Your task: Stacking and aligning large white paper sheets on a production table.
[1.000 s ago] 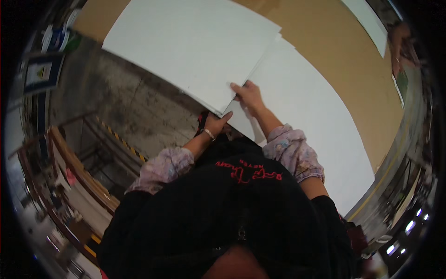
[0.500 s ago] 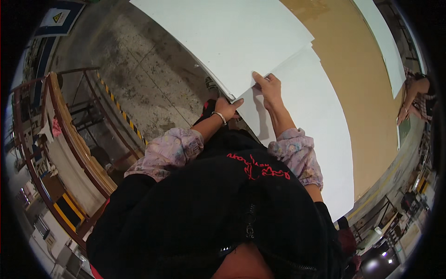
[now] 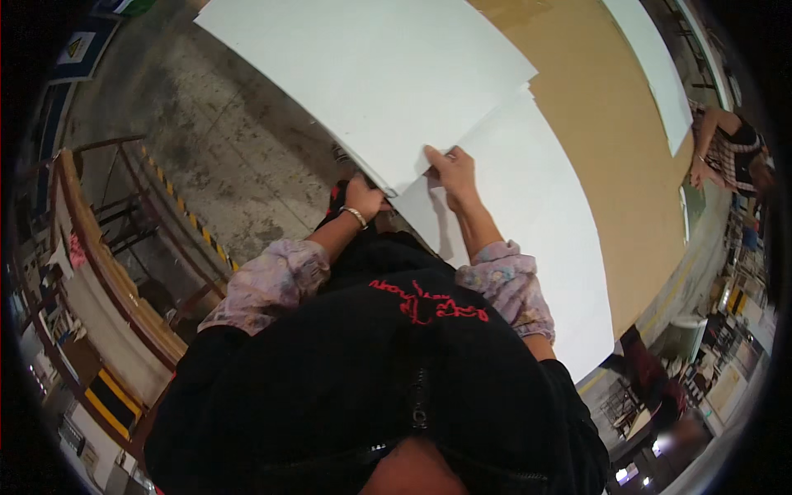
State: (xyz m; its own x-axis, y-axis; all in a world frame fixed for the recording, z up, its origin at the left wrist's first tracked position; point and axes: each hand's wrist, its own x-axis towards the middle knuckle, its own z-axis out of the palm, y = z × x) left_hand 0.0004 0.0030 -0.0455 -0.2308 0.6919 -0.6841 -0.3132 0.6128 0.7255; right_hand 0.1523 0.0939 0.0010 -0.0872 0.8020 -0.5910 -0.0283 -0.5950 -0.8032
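Large white sheets (image 3: 371,91) lie in a stack, their near corner between my two hands. My left hand (image 3: 361,198), with a bracelet at its wrist, is closed at the stack's left edge beside that corner; its fingertips are partly hidden. Across from it, my right hand (image 3: 456,175) pinches the near edge of the upper white sheets, thumb on top and fingers partly out of sight beneath. Under my right forearm spreads a lower white sheet (image 3: 528,223), overlapped by the upper ones.
Brown board (image 3: 615,157) extends to the right of the white sheets, with another white sheet (image 3: 652,66) beyond it. A co-worker's hand (image 3: 700,172) is at the far right edge. To my left stands a metal-framed rack (image 3: 107,239) by yellow-black floor tape (image 3: 186,206).
The whole view has shifted, so the sheets and hands appear farther left. My left thumb, earlier stretched over the stack's corner, has drawn back to the edge. My right hand keeps its pinch.
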